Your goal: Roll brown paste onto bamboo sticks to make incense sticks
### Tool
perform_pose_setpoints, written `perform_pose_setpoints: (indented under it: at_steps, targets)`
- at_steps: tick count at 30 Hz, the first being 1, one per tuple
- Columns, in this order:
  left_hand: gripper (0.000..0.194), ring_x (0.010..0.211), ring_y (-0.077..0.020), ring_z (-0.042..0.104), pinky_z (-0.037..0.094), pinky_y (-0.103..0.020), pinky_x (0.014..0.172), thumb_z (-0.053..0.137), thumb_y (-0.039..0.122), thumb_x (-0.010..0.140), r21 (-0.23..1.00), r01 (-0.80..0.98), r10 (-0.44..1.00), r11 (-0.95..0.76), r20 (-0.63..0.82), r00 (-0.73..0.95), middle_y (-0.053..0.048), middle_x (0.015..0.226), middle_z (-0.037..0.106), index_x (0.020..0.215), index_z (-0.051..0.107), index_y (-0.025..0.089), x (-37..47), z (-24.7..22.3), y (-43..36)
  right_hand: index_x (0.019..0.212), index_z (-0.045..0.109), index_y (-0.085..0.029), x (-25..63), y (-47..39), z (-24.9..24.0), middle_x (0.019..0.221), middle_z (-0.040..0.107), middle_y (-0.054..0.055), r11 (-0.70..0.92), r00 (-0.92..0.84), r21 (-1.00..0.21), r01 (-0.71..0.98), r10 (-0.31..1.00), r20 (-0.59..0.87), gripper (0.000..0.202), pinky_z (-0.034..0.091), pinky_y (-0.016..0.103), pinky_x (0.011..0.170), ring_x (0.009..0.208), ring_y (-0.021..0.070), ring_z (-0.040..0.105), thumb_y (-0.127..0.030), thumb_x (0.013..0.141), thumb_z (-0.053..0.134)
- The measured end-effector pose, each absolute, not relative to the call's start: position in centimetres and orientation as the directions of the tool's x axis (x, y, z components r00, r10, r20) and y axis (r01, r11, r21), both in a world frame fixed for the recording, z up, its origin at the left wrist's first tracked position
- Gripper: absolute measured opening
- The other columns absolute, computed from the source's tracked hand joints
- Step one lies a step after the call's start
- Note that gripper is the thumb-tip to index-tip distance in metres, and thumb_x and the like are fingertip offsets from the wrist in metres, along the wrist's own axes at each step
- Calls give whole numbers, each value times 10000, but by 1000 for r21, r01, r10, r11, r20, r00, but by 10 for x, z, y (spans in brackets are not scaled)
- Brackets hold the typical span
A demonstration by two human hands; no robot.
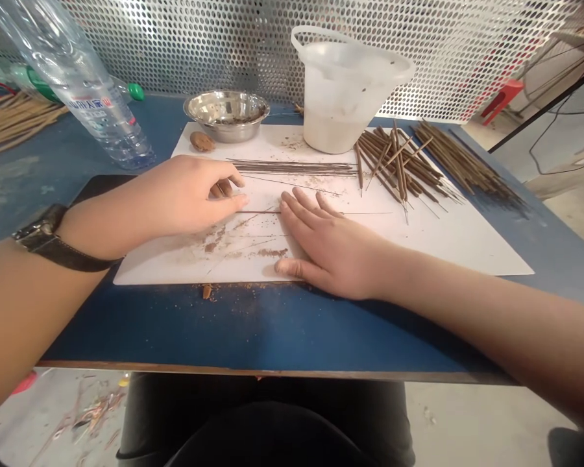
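Note:
A thin dark stick (365, 213) lies across the white board (448, 253). My right hand (321, 243) rests flat over its middle, palm down, fingers stretched out. At the stick's left end is my left hand (204, 194), its fingers curled and its thumb tip against or right beside the stick; the fingertips are partly hidden. Behind both hands lies a row of thin bare sticks (296, 167), one of them apart and slanted. Brown smears and crumbs mark the board near my hands.
A metal bowl (227, 117), a brown lump (202, 141) and a plastic jug (338, 97) stand at the back. Coated sticks (399, 162) are piled right, with a further bundle (467, 162) beyond. A large bottle (87, 97) leans at left. The blue table (272, 331) ends in front.

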State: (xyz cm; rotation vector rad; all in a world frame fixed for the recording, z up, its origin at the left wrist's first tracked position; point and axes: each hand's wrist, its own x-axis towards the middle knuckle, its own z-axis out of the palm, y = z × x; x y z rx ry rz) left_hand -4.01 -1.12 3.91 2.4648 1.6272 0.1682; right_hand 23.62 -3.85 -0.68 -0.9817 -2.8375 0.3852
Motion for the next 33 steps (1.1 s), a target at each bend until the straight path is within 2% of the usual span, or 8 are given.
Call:
perform_pose_setpoints:
  at_steps: [4, 8, 11, 15, 23, 28, 33]
  targets:
    - [543, 1102, -322, 748, 549, -434, 943, 546, 614, 1003, 232, 905, 932, -356, 26, 361, -94, 1227, 819, 1332, 770, 244, -41, 35, -9, 1772, 272, -3, 245, -37, -3, 1837, 203, 301, 766, -804, -293, 572, 594, -14, 1097, 124, 765, 1364, 1726, 503, 34, -842, 1068, 334]
    - [523, 1088, -347, 761, 565, -446, 924, 589, 646, 957, 240, 906, 936, -349, 41, 350, -79, 1200, 834, 1295, 790, 302, -44, 29, -4, 1796, 250, -66, 254, -53, 3, 1852, 201, 259, 758, -808, -319, 569, 587, -47, 1017, 157, 777, 1353, 1730, 490, 29, -797, 1095, 346]
    - [520, 1092, -349, 761, 566, -447, 909, 584, 666, 960, 238, 901, 931, -363, 49, 362, -76, 1220, 834, 1293, 785, 322, -47, 27, -2, 1799, 251, -85, 253, -45, 1, 1855, 209, 248, 754, -799, -309, 580, 600, -37, 1009, 122, 791, 1350, 1728, 499, 21, -799, 1093, 348]
    - [520, 1086, -344, 762, 568, -451, 918, 586, 671, 967, 237, 898, 928, -371, 57, 368, -78, 1217, 834, 1302, 780, 324, -49, 27, -2, 1785, 283, -63, 248, -20, -4, 1856, 196, 255, 748, -780, -273, 605, 626, -15, 1018, 50, 803, 1343, 1722, 514, -16, -808, 1092, 307]
    - [524, 1105, -344, 758, 571, -448, 922, 606, 673, 969, 268, 897, 934, -352, 40, 355, -81, 1231, 828, 1324, 767, 322, -46, 29, -6, 1784, 303, -83, 259, -42, 0, 1845, 249, 242, 752, -791, -297, 588, 611, -19, 956, 130, 824, 1329, 1721, 514, 44, -769, 1117, 291]
    - [576, 1094, -343, 764, 590, -463, 916, 581, 637, 1000, 219, 904, 929, -366, 25, 369, -101, 1269, 817, 1439, 696, 283, -44, 31, -9, 1785, 304, -92, 255, -23, -4, 1838, 269, 247, 755, -779, -260, 601, 626, 17, 954, 94, 851, 1311, 1717, 526, 39, -771, 1114, 288]
    - [652, 1134, -364, 761, 602, -473, 901, 574, 693, 1004, 227, 911, 933, -344, -22, 358, -110, 1292, 808, 1510, 642, 287, -44, 35, -11, 1782, 315, -99, 260, -27, -6, 1833, 292, 237, 772, -788, -244, 587, 614, 49, 938, 101, 844, 1316, 1719, 519, 39, -760, 1117, 292]
